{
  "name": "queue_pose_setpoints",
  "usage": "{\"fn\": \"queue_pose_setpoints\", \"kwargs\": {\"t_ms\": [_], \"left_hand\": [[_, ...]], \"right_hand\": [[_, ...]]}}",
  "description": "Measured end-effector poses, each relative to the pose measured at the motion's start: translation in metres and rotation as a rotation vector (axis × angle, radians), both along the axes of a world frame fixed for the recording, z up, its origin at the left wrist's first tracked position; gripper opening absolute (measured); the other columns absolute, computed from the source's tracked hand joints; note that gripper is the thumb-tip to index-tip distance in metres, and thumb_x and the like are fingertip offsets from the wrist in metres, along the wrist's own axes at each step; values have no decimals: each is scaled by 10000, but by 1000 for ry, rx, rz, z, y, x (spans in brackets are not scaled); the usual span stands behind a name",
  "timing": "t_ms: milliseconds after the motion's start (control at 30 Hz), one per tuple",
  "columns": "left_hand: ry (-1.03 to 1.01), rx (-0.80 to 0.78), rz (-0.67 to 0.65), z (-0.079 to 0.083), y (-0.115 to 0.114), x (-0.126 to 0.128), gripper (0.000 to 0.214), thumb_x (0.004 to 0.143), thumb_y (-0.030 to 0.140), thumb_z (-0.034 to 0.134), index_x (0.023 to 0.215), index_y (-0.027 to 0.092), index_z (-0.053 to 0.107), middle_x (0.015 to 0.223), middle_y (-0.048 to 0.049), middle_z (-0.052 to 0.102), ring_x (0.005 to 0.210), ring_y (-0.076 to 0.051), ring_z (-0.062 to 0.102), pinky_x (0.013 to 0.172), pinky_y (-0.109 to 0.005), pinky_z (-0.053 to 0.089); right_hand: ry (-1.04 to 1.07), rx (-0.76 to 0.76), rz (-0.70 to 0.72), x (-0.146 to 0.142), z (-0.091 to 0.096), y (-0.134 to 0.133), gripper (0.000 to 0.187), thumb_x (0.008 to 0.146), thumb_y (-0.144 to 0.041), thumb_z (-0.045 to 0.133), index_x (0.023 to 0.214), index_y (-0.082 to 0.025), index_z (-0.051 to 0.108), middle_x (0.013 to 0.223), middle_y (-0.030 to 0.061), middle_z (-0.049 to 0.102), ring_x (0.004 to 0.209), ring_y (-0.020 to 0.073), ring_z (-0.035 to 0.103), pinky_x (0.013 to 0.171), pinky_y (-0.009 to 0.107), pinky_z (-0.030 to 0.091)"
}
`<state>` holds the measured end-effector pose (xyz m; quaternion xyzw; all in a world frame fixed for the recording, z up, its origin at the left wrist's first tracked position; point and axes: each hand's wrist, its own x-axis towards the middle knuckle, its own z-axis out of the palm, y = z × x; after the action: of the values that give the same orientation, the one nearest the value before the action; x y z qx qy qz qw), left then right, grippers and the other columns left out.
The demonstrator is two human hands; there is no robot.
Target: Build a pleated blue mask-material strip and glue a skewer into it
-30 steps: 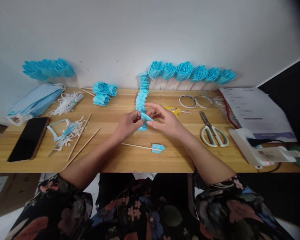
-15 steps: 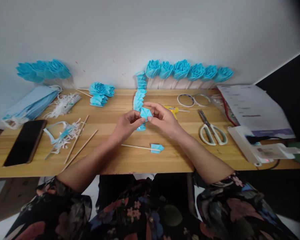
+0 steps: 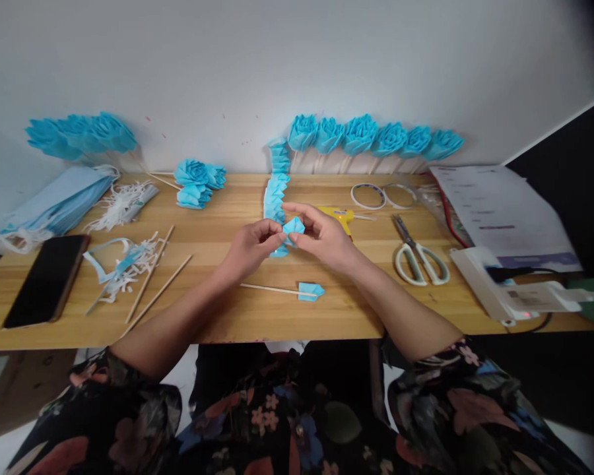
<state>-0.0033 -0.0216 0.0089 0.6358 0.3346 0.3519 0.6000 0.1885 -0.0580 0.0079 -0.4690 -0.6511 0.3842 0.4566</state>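
Note:
My left hand (image 3: 251, 248) and my right hand (image 3: 321, 237) meet over the middle of the wooden table (image 3: 257, 316), both pinching a small folded blue piece (image 3: 293, 227). Just behind them a long row of folded blue pieces (image 3: 276, 191) runs back to the wall. In front of my hands lies a wooden stick with a blue folded tip (image 3: 311, 291).
Blue paper roses (image 3: 371, 137) lean on the wall, more roses (image 3: 79, 132) at the left and a small cluster (image 3: 195, 181). Scissors (image 3: 418, 254), tape rings (image 3: 371, 196), a yellow glue gun (image 3: 344, 216), sticks (image 3: 153, 280), a phone (image 3: 47, 280), blue masks (image 3: 54, 204) and papers (image 3: 495, 208) lie around.
The blue piece between my fingers has been turned and folded more compactly; both hands stay in nearly the same place.

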Motion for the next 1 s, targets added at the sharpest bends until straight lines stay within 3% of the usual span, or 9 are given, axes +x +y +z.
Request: {"fn": "queue_pose_setpoints", "kwargs": {"t_ms": [133,233,333,600,733,867,1000], "left_hand": [[-124,-247,-134,2,0,0,436,761,512,846,728,172,575,610,24,572,554,-80,497,565,-221,413],[-190,-305,-123,3,0,2,549,709,616,892,835,182,580,637,29,602,537,-89,527,515,-213,416],[-185,-272,-74,4,1,2,600,700,673,880,908,191,590,653,35,617,526,-100,538,482,-216,416],[-29,-109,-36,4,1,-1,364,741,444,852,749,169,614,569,55,539,519,-63,454,521,-199,377],[15,-123,-33,4,1,-2,330,711,412,841,746,173,616,570,56,535,507,-66,448,510,-205,365],[40,-119,-37,1,1,-2,303,702,390,825,749,176,616,588,56,531,505,-67,441,503,-208,356],[37,-72,-30,1,0,-1,275,717,380,811,746,182,624,627,45,560,519,-67,433,511,-215,343]], "right_hand": [[152,-48,88,0,-4,3,537,874,-322,714,1391,-236,595,855,-26,577,741,129,545,685,277,498],[273,-82,91,0,-5,5,590,857,-353,747,1406,-232,566,940,-6,661,820,142,617,771,294,543],[316,-100,38,1,-5,6,641,843,-365,769,1433,-243,550,943,-11,686,827,144,635,787,296,555],[308,-114,5,1,-3,3,540,889,-433,745,1384,-256,624,933,-8,718,869,161,655,853,324,567],[200,-45,-96,3,-3,3,432,952,-516,674,1289,-248,706,873,-4,679,811,158,614,802,318,554],[72,10,-167,5,-4,4,461,988,-579,618,1271,-230,722,764,-16,625,724,155,577,742,314,534],[67,48,-172,10,-1,5,493,993,-632,586,1242,-229,722,861,13,707,804,169,650,799,327,550]]}}
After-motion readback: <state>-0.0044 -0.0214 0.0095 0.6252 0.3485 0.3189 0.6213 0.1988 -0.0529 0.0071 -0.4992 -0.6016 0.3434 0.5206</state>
